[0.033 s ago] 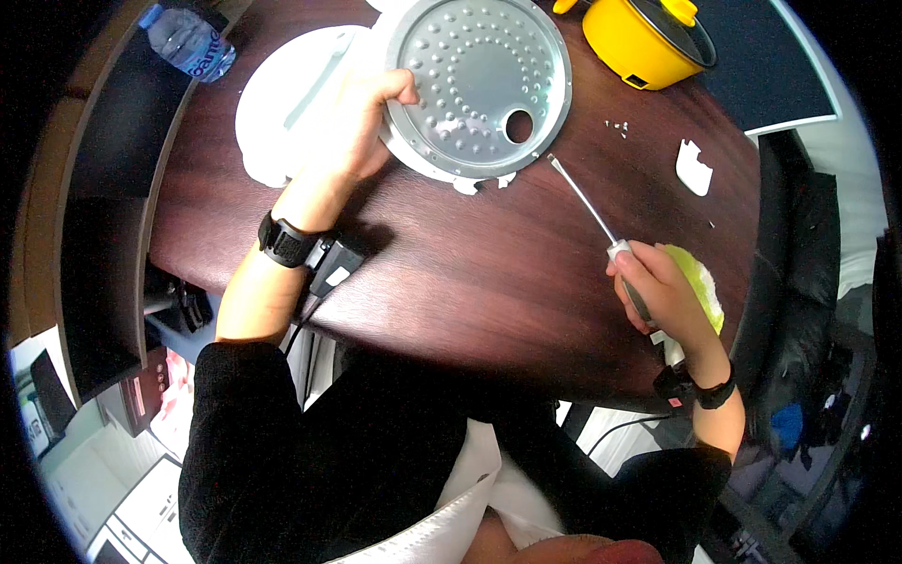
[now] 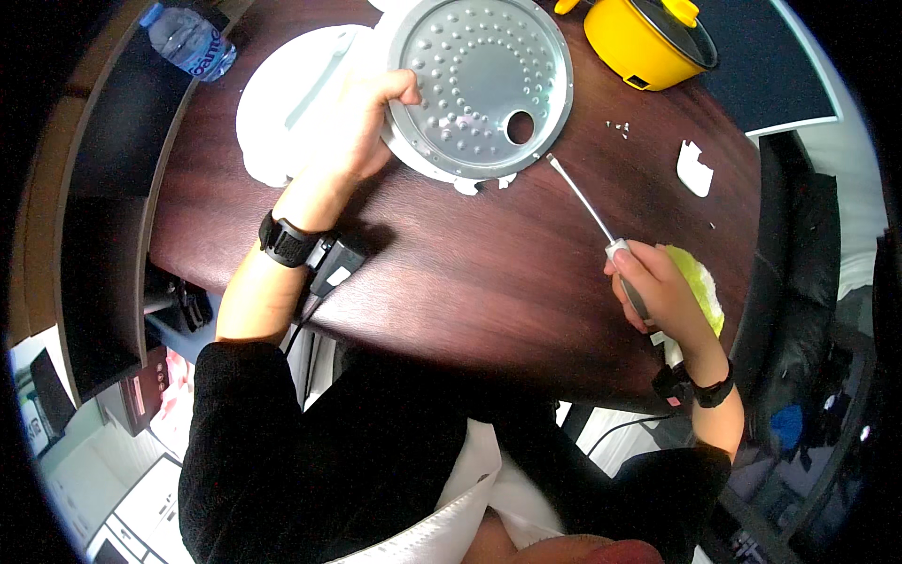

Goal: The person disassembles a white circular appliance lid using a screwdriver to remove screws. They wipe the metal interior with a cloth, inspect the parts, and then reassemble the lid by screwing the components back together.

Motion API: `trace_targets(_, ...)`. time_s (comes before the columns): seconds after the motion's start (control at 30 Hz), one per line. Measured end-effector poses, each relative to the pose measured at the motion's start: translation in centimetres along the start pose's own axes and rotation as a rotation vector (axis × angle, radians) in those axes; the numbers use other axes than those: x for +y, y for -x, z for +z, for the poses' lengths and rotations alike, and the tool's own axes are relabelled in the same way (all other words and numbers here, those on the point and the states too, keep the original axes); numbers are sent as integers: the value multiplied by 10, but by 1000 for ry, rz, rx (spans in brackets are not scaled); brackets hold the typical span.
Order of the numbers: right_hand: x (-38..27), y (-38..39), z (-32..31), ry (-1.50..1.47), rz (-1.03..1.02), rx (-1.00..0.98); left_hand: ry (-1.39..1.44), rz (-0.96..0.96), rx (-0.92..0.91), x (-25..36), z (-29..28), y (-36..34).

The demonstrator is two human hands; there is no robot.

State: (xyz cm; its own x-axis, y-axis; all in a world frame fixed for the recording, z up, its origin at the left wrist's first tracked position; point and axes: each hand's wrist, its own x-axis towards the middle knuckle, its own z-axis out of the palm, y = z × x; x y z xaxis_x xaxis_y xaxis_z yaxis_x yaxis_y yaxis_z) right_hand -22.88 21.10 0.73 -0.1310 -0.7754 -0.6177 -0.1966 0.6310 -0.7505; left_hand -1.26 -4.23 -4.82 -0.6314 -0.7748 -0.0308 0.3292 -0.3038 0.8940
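A round silver metal plate (image 2: pixel 489 80) with raised dimples and one round hole is set on a white plastic body whose edge shows below it. My left hand (image 2: pixel 362 122) is closed on its left rim, thumb on top and the other fingers mostly hidden. In my right hand (image 2: pixel 653 287) is a screwdriver (image 2: pixel 584 199) with a grey and white handle, wrapped by the fingers. Its tip points up-left and ends close to the plate's lower right rim, seemingly just apart from it. A white round plastic piece (image 2: pixel 268 103) lies left of the plate, partly behind my left hand.
A yellow pot (image 2: pixel 639 47) stands at the far right. Several small white bits (image 2: pixel 618 128) and a broken white piece (image 2: pixel 694 169) lie on the dark wooden table (image 2: pixel 451 273). A yellow-green cloth (image 2: pixel 700 282) is beside my right hand. A water bottle (image 2: pixel 191 42) is at far left.
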Motion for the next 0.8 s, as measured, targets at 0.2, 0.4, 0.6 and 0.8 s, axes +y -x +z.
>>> trace_targets(0.2,10,-10,8,-111,82,-25,-35,12,15,-1,4,2)
trace_targets(0.4,11,-9,11,-142,91,-33,-57,40,-4,-3,2,1)
trace_targets(0.6,14,-6,11,-148,52,2,-81,63,-1,-4,1,1)
trace_targets(0.8,13,-9,13,-119,44,20,-84,72,-17,-1,5,2)
